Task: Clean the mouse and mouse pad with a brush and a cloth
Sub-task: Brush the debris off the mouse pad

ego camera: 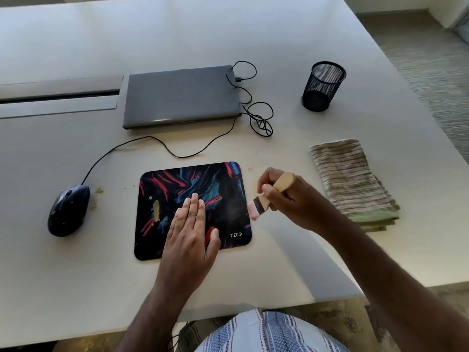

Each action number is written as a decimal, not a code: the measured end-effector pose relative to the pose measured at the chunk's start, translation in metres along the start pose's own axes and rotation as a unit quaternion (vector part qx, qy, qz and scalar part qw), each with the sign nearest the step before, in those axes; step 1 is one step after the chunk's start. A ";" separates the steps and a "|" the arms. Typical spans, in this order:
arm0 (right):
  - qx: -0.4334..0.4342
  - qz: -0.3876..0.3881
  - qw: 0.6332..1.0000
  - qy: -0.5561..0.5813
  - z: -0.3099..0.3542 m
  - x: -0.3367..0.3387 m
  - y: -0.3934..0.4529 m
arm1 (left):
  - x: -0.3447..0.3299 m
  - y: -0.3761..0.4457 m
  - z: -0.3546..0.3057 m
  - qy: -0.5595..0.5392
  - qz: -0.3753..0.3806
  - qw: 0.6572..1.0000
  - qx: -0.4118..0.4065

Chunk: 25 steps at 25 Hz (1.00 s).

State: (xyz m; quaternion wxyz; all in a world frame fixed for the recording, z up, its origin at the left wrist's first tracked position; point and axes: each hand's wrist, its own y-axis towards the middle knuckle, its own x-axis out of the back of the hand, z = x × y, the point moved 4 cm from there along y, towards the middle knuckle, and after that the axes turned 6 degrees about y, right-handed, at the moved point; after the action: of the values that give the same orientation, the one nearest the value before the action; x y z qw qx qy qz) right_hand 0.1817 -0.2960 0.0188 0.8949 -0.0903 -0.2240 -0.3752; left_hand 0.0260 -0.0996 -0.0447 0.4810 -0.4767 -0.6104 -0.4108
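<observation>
Left hand (191, 222) lies flat, fingers together, pinning the soft printed mouse pad (193, 209) near the table's (76, 275) front edge, so it seemingly won't slide while the right hand (291, 199) pinches the wooden brush (269, 196), pale bristles at the pad's right edge.

The mouse pad (193, 209) lies on the table (76, 275) near its front edge, with the mouse (69, 210) well to its left and the folded cloth (354, 182) well to its right. Behind the pad sits the closed laptop (181, 96), and the mesh cup (323, 86) stands behind and to the right. The left hand (191, 229) rests flat on the pad, while the right hand (291, 199) holds the brush (269, 196) at the pad's right edge.
</observation>
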 end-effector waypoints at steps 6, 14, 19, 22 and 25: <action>0.003 -0.105 0.992 0.076 -0.020 0.036 0.009 | 0.003 0.027 -0.016 -0.010 0.004 1.000 -0.014; -0.002 -0.226 0.961 0.159 -0.043 0.087 0.024 | 0.003 0.071 -0.045 -0.004 0.001 0.999 -0.053; 0.020 -0.280 0.949 0.142 -0.039 0.142 0.041 | 0.009 0.103 -0.072 -0.017 -0.013 0.995 -0.096; 0.041 -0.318 0.941 0.104 -0.034 0.184 0.057 | 0.010 0.121 -0.089 -0.017 -0.019 0.992 -0.121; 0.047 -0.361 0.930 0.057 -0.033 0.227 0.076 | 0.009 0.138 -0.104 0.002 -0.014 0.990 -0.138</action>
State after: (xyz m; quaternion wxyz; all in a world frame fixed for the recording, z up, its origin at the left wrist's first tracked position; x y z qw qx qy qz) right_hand 0.3874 -0.3969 0.0964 0.7134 0.0605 -0.2076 -0.6666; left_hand 0.1807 -0.1690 -0.0097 0.4062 -0.5291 -0.5536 -0.4986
